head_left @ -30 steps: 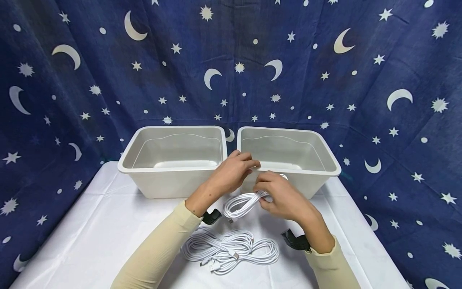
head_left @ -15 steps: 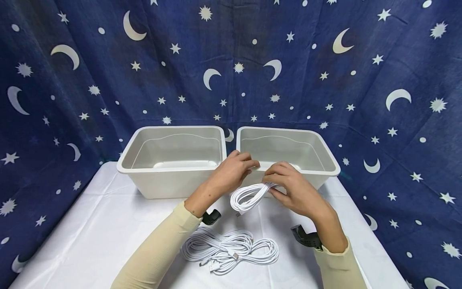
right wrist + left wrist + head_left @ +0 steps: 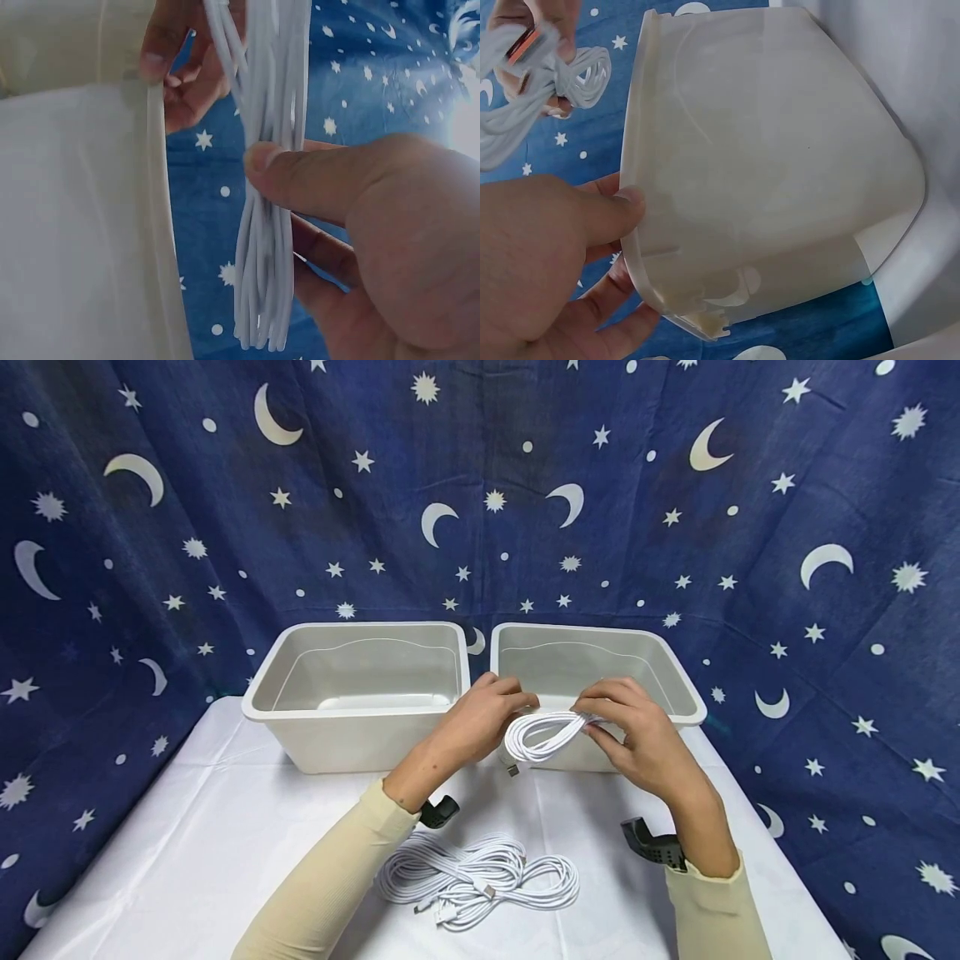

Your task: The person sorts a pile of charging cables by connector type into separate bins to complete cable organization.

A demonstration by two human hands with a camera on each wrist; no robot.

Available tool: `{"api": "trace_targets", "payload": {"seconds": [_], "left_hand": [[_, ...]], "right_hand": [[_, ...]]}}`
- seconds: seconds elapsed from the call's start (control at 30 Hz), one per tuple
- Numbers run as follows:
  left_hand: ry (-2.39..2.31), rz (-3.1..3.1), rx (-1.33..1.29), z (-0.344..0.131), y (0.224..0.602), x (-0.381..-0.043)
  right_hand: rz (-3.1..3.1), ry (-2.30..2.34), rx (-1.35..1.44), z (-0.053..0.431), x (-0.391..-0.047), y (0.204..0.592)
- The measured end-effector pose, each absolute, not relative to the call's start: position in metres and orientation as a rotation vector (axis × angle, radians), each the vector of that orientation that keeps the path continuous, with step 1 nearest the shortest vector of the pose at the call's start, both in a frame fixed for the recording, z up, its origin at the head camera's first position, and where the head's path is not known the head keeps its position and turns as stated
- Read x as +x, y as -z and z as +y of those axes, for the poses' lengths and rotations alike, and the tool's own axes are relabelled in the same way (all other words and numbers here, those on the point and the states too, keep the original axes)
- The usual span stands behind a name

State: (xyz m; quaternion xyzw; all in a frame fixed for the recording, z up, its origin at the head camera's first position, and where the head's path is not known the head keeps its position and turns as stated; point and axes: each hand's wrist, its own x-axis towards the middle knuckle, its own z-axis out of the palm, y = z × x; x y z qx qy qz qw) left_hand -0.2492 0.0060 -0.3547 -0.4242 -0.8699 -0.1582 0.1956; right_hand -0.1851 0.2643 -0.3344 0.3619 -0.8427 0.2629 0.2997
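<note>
In the head view my right hand (image 3: 637, 731) pinches a coiled white USB cable (image 3: 543, 737) in front of the right bin (image 3: 600, 631). The thumb (image 3: 285, 171) lies across the bundled strands in the right wrist view, fingers behind them. One loop hangs to the left, with a metal plug (image 3: 513, 769) below it. My left hand (image 3: 480, 718) holds the right bin's rim near its front left corner. The left wrist view shows the left thumb (image 3: 626, 210) on the outer wall and fingers over the rim. More coiled white cables (image 3: 480, 881) lie on the table in a pile.
A second pale grey bin (image 3: 360, 628) stands just left of the first, a narrow gap between them. Both rest on a white-covered table (image 3: 187, 860). A dark blue curtain (image 3: 480, 460) with moons and stars hangs close behind. Each wrist wears a black camera mount (image 3: 651, 843).
My right hand has lifted the coiled cable up and to the right, from low in front of the right bin to about its rim. The left hand keeps its hold on the rim.
</note>
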Motion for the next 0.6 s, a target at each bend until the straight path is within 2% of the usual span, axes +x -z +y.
{"api": "trace_targets", "payload": {"seconds": [0.6], "left_hand": [[0.442, -2.431, -1.203, 0.004, 0.355, -0.249]], "right_hand": [[-2.205, -0.741, 0.698, 0.291, -0.206, 0.349]]}}
